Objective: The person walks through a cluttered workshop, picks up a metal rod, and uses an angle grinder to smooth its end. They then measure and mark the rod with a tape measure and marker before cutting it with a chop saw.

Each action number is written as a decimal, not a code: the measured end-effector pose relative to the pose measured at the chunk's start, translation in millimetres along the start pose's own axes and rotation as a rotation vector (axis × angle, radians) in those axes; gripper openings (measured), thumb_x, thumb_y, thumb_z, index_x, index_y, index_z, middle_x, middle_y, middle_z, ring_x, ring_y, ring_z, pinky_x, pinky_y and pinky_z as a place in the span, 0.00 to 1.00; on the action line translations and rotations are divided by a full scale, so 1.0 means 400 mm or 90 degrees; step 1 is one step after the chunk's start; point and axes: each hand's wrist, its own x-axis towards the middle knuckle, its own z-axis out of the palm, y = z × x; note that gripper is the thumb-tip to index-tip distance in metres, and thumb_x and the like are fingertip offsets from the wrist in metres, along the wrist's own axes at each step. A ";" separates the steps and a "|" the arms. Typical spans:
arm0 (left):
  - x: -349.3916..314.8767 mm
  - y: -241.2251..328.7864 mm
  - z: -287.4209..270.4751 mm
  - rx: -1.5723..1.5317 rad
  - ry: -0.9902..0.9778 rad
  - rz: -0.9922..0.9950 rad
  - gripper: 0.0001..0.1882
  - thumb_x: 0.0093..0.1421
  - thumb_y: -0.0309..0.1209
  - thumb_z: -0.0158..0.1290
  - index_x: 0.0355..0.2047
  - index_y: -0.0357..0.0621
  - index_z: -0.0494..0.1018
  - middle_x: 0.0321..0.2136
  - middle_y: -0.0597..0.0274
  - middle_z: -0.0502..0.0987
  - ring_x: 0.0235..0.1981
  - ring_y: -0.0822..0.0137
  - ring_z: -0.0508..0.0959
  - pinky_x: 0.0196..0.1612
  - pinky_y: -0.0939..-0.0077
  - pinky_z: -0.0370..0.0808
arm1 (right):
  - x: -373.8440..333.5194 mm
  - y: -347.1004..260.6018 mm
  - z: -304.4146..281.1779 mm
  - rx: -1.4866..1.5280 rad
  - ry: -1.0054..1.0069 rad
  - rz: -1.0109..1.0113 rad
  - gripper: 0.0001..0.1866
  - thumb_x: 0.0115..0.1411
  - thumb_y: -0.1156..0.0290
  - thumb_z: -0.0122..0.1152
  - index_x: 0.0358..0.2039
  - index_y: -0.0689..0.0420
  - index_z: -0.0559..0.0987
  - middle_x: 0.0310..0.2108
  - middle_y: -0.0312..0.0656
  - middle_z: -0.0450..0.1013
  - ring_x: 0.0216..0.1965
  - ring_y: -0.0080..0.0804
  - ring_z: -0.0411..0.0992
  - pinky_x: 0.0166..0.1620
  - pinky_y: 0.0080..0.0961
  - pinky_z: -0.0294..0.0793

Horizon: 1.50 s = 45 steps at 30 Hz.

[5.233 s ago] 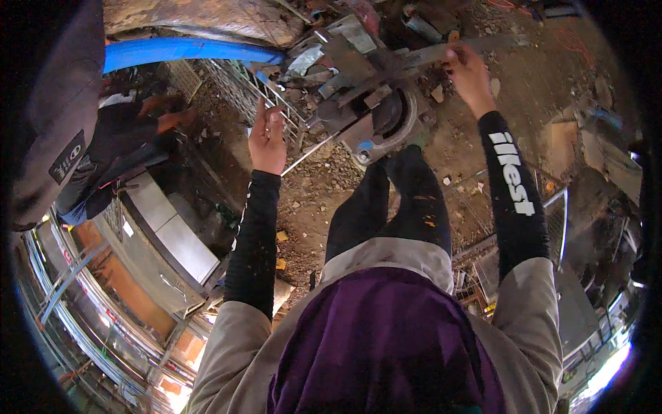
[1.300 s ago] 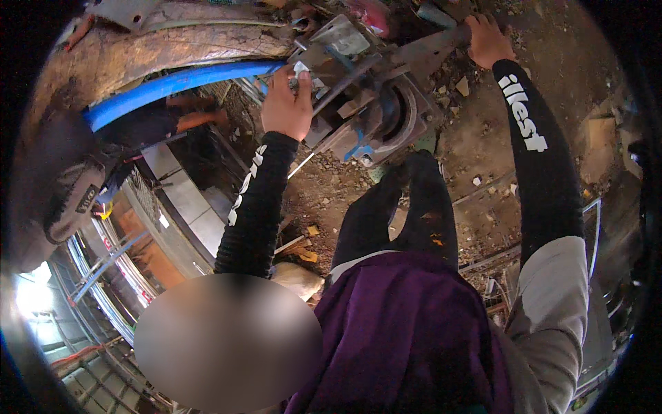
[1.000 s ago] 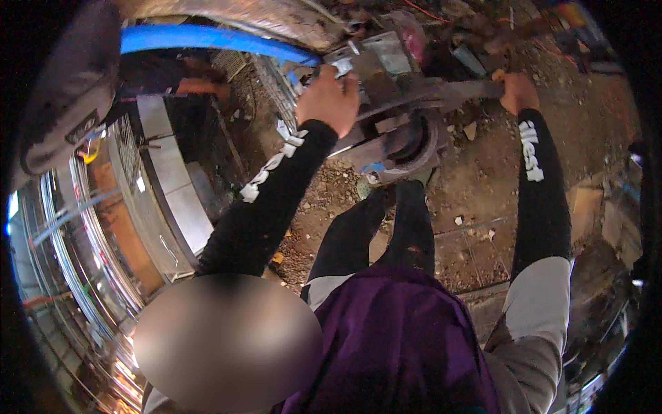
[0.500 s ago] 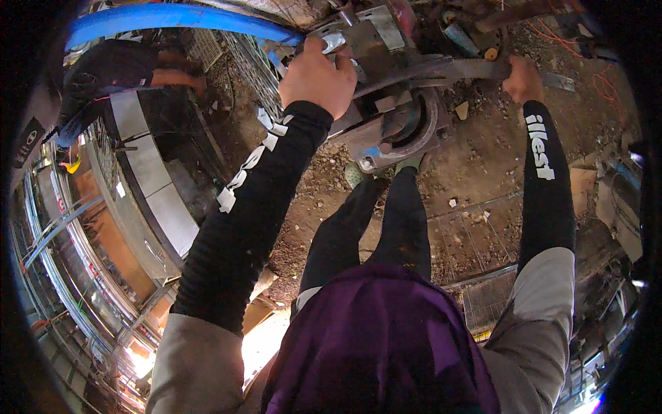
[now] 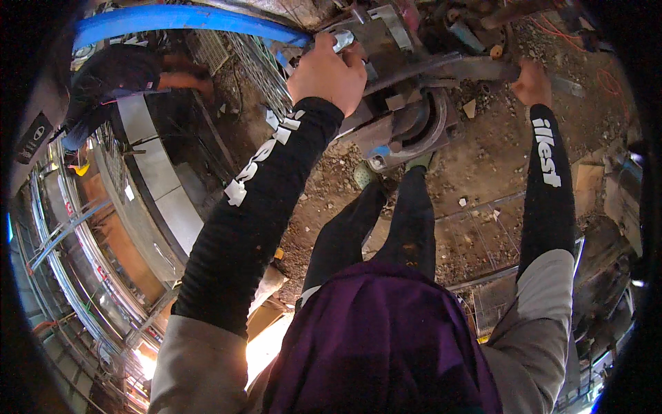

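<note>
A machine (image 5: pixel 414 131) of dark metal with a curved jaw stands on the dirt in front of my feet. My left hand (image 5: pixel 327 77) is at its far left side, fingers curled, beside a silvery piece (image 5: pixel 342 40) and the end of a long blue bar (image 5: pixel 193 17). What those fingers grip is hidden under the hand. Across the machine top runs a long flat metal lever (image 5: pixel 476 69), reaching out to the right. My right hand (image 5: pixel 532 83) is closed around the lever's outer end, with the arm stretched forward.
At the left another person (image 5: pixel 117 72) bends over, an arm reaching toward the floor near pale panels (image 5: pixel 155 162). Long metal bars (image 5: pixel 62 241) lie farther left. Wire mesh (image 5: pixel 255 65) leans beside the machine. Orange cord (image 5: pixel 610 83) and stones lie at right.
The view has shifted slightly, so the machine, both hands and the lever sit a little to the right and lower. Both hands keep their places on the machine and the lever.
</note>
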 end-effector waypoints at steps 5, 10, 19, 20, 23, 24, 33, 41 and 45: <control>-0.004 -0.001 -0.005 -0.007 0.003 0.038 0.20 0.63 0.44 0.50 0.48 0.45 0.72 0.35 0.41 0.83 0.38 0.39 0.83 0.44 0.46 0.78 | -0.058 -0.014 0.011 0.044 0.046 0.038 0.32 0.50 0.66 0.68 0.58 0.55 0.74 0.56 0.50 0.73 0.58 0.55 0.70 0.57 0.50 0.75; 0.000 0.004 -0.001 0.005 -0.007 0.005 0.18 0.65 0.43 0.49 0.50 0.48 0.73 0.38 0.48 0.84 0.42 0.42 0.83 0.46 0.48 0.78 | -0.094 -0.047 -0.013 0.014 0.034 0.097 0.30 0.50 0.67 0.67 0.56 0.57 0.75 0.56 0.48 0.73 0.58 0.53 0.70 0.58 0.47 0.74; -0.004 0.008 -0.009 0.018 -0.019 0.008 0.17 0.65 0.42 0.49 0.51 0.50 0.73 0.38 0.48 0.84 0.41 0.42 0.83 0.46 0.47 0.78 | -0.123 -0.058 -0.022 -0.013 0.010 0.126 0.25 0.50 0.66 0.65 0.49 0.62 0.79 0.51 0.53 0.76 0.55 0.54 0.72 0.57 0.48 0.74; -0.004 0.004 -0.007 0.016 -0.017 0.008 0.18 0.65 0.42 0.49 0.51 0.50 0.73 0.38 0.48 0.84 0.41 0.42 0.83 0.46 0.47 0.78 | -0.134 -0.069 -0.031 -0.022 0.004 0.126 0.24 0.50 0.66 0.65 0.48 0.62 0.79 0.50 0.54 0.77 0.55 0.54 0.73 0.56 0.49 0.74; -0.001 0.006 -0.006 0.017 -0.013 0.016 0.18 0.65 0.43 0.50 0.51 0.51 0.73 0.39 0.46 0.84 0.42 0.42 0.83 0.47 0.46 0.78 | -0.179 -0.069 -0.022 0.002 0.034 0.163 0.24 0.50 0.67 0.64 0.48 0.62 0.80 0.47 0.53 0.78 0.54 0.54 0.73 0.56 0.49 0.74; 0.000 0.007 -0.004 0.026 -0.008 0.025 0.18 0.64 0.43 0.50 0.51 0.51 0.73 0.39 0.46 0.83 0.43 0.42 0.83 0.47 0.46 0.78 | -0.196 -0.063 -0.016 0.003 0.018 0.178 0.24 0.50 0.66 0.64 0.48 0.62 0.80 0.47 0.53 0.78 0.54 0.54 0.73 0.56 0.49 0.74; 0.005 0.006 0.006 0.004 0.017 0.092 0.15 0.64 0.39 0.49 0.46 0.45 0.71 0.39 0.44 0.83 0.41 0.42 0.83 0.45 0.45 0.77 | -0.417 -0.087 0.046 0.073 0.068 0.294 0.22 0.51 0.67 0.67 0.47 0.59 0.79 0.47 0.55 0.77 0.51 0.57 0.74 0.55 0.50 0.73; 0.012 0.004 0.005 -0.007 0.021 0.120 0.16 0.64 0.39 0.49 0.50 0.49 0.72 0.40 0.45 0.83 0.43 0.42 0.83 0.47 0.46 0.78 | -0.684 -0.154 0.212 0.095 0.071 0.401 0.24 0.48 0.64 0.72 0.47 0.52 0.79 0.52 0.50 0.75 0.60 0.52 0.68 0.59 0.48 0.69; 0.023 -0.005 0.012 -0.011 0.004 0.136 0.17 0.65 0.39 0.49 0.52 0.51 0.73 0.41 0.47 0.83 0.44 0.43 0.82 0.47 0.48 0.78 | -0.778 -0.281 0.198 0.156 0.030 0.508 0.27 0.45 0.65 0.74 0.48 0.51 0.77 0.50 0.46 0.76 0.57 0.51 0.70 0.59 0.50 0.68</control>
